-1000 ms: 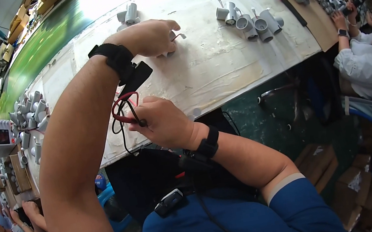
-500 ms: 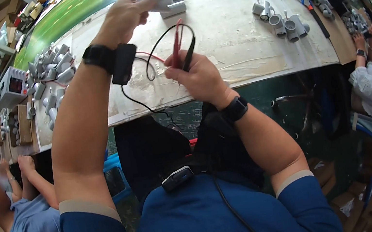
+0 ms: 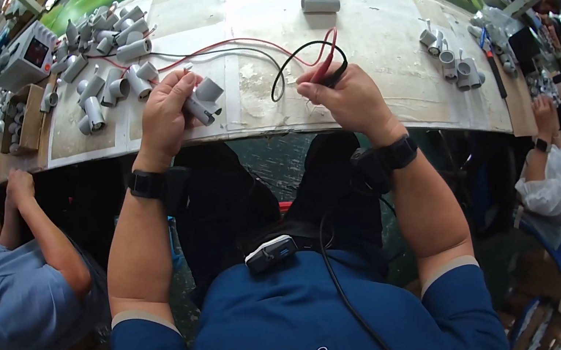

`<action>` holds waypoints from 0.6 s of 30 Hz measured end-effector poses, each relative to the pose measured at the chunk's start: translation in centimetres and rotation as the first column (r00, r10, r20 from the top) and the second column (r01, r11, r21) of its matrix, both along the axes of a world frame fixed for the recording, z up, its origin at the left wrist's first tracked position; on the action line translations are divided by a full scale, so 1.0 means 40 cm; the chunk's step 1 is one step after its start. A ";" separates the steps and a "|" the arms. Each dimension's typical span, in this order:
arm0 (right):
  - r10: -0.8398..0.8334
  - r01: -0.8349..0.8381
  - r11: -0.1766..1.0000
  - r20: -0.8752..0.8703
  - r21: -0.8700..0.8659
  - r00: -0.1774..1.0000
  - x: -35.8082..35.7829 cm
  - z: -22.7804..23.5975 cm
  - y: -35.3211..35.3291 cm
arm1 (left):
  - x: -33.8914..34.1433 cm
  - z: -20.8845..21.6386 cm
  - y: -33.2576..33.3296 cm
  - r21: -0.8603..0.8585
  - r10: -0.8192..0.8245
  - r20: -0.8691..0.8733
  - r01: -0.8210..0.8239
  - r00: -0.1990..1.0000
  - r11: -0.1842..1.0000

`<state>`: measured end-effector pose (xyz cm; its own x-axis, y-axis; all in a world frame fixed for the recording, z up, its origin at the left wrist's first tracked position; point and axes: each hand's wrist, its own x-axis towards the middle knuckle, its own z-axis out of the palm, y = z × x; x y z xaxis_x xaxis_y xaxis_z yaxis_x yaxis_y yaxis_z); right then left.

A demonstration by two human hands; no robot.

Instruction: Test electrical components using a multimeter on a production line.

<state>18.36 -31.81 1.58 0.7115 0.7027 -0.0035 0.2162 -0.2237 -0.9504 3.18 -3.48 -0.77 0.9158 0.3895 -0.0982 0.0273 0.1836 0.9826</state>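
My left hand (image 3: 161, 117) is closed around a grey T-shaped cylindrical fitting (image 3: 209, 92) above the near edge of the table. The fitting is tilted, with a short round branch facing up and a small dark bit at its lower end. In my right hand (image 3: 351, 98), a red test probe (image 3: 327, 65) and a black test probe (image 3: 336, 78) are gripped together; their tips are hidden. Looped red and black leads (image 3: 229, 44) run left across the table from the probes. Left of my left hand lies a pile of similar grey fittings (image 3: 133, 50).
A small group of grey fittings (image 3: 320, 5) lies at the far middle, another group (image 3: 462, 70) at the right. A boxy device with a display (image 3: 27, 58) and a cardboard box of parts (image 3: 26, 117) stand left. Pliers (image 3: 486, 44) lie far right. Co-workers sit on both sides.
My left hand has come back from the far middle group to the near edge, left of centre, with a grey fitting in it. The right hand still holds the probes. The view has shifted.
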 end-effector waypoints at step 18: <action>-0.087 0.096 0.993 0.125 -0.071 0.988 -0.012 -0.029 0.022 | -0.017 -0.057 -0.022 0.042 0.114 0.268 -0.130 0.957 0.991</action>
<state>17.90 -30.93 0.40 0.7712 0.6356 0.0352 0.3040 -0.3192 -0.8976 2.50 -4.34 -3.06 0.8511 0.4976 0.1677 -0.2541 0.1108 0.9608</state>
